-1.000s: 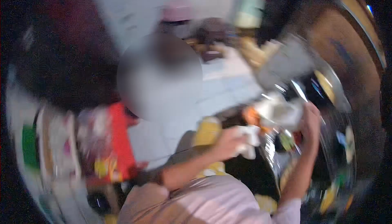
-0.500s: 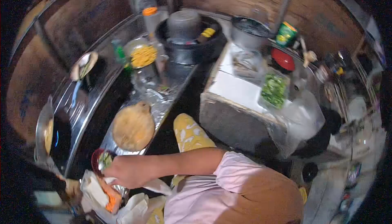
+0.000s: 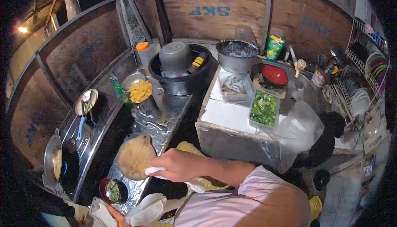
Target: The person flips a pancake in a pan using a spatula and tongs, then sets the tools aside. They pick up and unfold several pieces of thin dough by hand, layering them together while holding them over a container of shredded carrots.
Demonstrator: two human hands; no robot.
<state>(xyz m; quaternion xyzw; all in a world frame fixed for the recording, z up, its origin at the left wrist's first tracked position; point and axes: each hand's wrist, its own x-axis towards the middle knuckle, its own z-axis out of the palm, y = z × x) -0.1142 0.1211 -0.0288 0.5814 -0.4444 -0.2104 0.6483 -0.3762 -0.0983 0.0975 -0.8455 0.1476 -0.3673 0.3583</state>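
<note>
My right hand (image 3: 175, 165) reaches across from the right, fingers closed on a folded white piece (image 3: 155, 170) that looks like cloth or paper. Its end shows past the fingers, over the right edge of a round wooden chopping board (image 3: 134, 158). The board lies on the foil-covered bench (image 3: 165, 117). Near the board's lower left stands a dark red bowl (image 3: 104, 190) of chopped green pieces, a spoon in it. Below are white wrappings (image 3: 144, 210) and something orange (image 3: 118, 215), partly cut off. My left hand is out of view.
At left a wok (image 3: 52, 152) sits by a blue flame; a small pan (image 3: 94, 102) holds a blue-handled utensil. Behind the board is a bowl of yellow food (image 3: 140, 91). To the right, a box-like table (image 3: 219, 117) bears chopped greens (image 3: 264, 109) and a plastic bag (image 3: 304, 121).
My right hand has moved from the red bowl to the right and up, to the chopping board's edge. The bowl's contents are now uncovered. The camera view has shifted.
</note>
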